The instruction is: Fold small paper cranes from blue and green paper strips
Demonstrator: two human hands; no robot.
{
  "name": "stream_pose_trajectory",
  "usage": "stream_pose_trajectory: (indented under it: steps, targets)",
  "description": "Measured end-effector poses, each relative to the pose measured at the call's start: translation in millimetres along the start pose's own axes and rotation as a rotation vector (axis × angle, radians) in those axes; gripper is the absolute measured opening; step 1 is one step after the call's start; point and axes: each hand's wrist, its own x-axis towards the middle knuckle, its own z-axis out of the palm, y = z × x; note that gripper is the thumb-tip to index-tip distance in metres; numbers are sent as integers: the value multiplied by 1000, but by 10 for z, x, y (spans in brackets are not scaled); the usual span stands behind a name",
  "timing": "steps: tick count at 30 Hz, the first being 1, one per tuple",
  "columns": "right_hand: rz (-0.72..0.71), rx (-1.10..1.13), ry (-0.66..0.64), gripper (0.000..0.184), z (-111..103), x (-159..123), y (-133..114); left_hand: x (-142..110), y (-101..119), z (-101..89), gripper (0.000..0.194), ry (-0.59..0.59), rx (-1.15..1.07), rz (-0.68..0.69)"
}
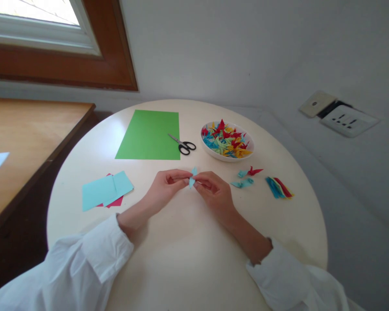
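Gently: left hand (162, 188) and right hand (216, 193) pinch small blue folded paper (192, 182) between thumbs and fingers, over table (181, 259). Best press softly, keep edges matched; hard tug might tear it. Folded bits (246, 183) lie beside right hand. Farther off, bowl (225, 157) holds paper birds (222, 126); scissors (185, 149) overlap green sheet (149, 136).

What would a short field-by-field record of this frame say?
Left hand: pinching a folded blue piece
Right hand: pinching the same piece
Dish: white, filled with multicoloured paper birds
Scissors: blades over the green sheet, handles mostly past its right edge
Table left: blue squares over red paper
Table right: loose folded pieces and a fan of coloured papers
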Motion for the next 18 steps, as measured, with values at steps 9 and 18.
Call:
stream_pose_trajectory:
  steps: [9,18]
  targets:
    - [36,-6,46,9,13,-9,0,3,-15,10,28,-20,-11,-2]
    - [118,122,46,12,44,7,43,-8,-13,39,22,48,82,76]
